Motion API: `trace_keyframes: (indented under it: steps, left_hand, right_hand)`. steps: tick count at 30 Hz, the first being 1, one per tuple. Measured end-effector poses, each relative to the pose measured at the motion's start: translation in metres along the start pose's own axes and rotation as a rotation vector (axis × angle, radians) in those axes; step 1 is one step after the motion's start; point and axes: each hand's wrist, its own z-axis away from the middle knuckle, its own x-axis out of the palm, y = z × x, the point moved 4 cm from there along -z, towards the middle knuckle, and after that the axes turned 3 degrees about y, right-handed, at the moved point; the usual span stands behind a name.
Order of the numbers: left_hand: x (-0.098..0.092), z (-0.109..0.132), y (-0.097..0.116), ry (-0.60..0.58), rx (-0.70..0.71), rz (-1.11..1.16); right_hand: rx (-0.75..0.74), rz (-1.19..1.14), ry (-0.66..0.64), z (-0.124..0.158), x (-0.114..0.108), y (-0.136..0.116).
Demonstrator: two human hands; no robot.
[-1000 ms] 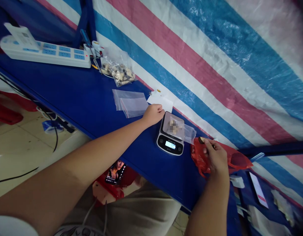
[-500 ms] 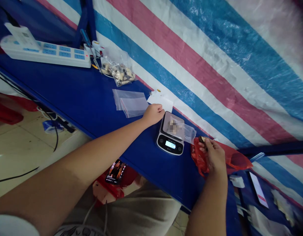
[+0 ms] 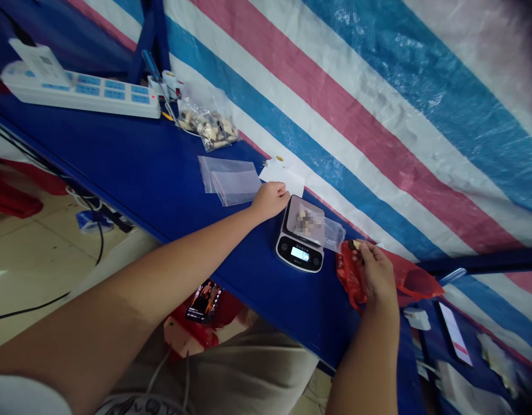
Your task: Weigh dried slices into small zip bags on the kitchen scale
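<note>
My left hand (image 3: 271, 200) rests as a loose fist beside the upper left edge of a digital kitchen scale (image 3: 299, 254), with nothing seen in it. On the scale's plate lies a small clear plastic bag (image 3: 331, 233) with pale pieces inside, partly blurred; its open end hangs over the right side. My right hand (image 3: 378, 271) pinches a small mushroom (image 3: 354, 245), dark at one end and pale at the other, above a red plastic bag (image 3: 348, 275). The scale's display is lit, but its digits are hard to read.
Flat clear zip bags (image 3: 233, 181) lie left of my left hand. Behind them stands a filled clear bag of mushrooms (image 3: 211, 124) near a screwdriver (image 3: 162, 86) and a power strip (image 3: 97, 92). A striped sheet (image 3: 335, 98) borders the blue table. A phone (image 3: 204, 300) lies below its edge.
The mushroom in my right hand has turned slightly and shows more of its pale part. My left hand, the scale and the bags stay where they were.
</note>
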Motion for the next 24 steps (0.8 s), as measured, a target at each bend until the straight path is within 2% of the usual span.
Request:
trace_keyframes:
  steps: [5,12,18,24]
  left_hand:
    - [0.000,0.000,0.000,-0.002,-0.007,-0.009]
    - [0.000,0.001,0.001,0.005,0.000,-0.012]
    - [0.001,-0.001,0.000,-0.003,-0.005,-0.021]
    - [-0.003,0.002,0.016,-0.012,0.038,0.088]
  right_hand:
    - [-0.018,-0.038,-0.008,-0.002,0.001,0.001]
    - [0.035,-0.071,0.000,-0.003,-0.001,0.004]
    - [-0.027,0.041,0.000,-0.001,-0.001,0.000]
    - [-0.084,0.168,-0.021,-0.002,0.002,-0.002]
